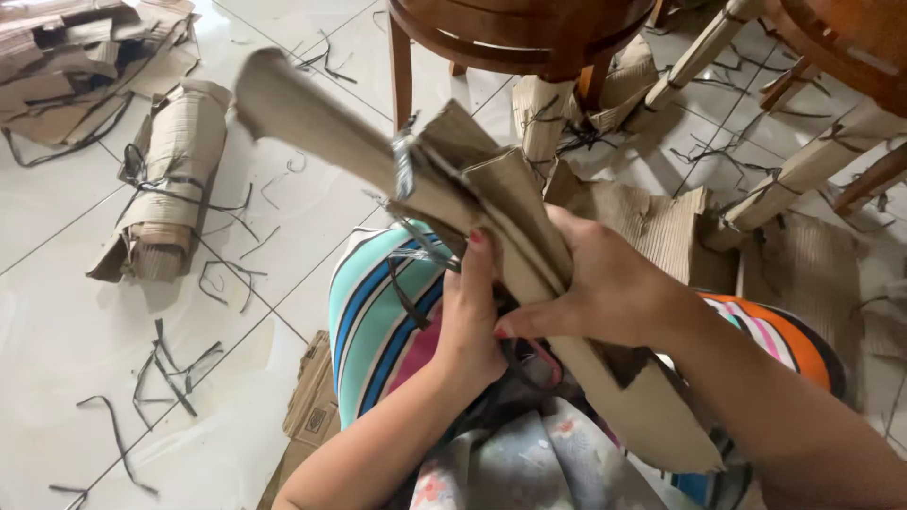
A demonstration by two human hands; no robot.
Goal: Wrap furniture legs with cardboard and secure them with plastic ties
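Cardboard wrapping (491,246) lies over my lap, long axis slanting from upper left to lower right; I see my left hand (470,321) and right hand (605,283) both clasped around its middle.

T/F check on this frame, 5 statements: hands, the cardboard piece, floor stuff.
1. Both hands grip the cardboard piece. True: left hand and right hand both clasp it.
2. The cardboard piece lies flat on the floor. False: it is held up over the lap.
3. A rolled cardboard bundle lies on the tiles at left. True.
4. The floor is carpeted. False: it is pale tile strewn with dark straps.
5. The chair legs at upper right are bare. False: they are wrapped in cardboard.
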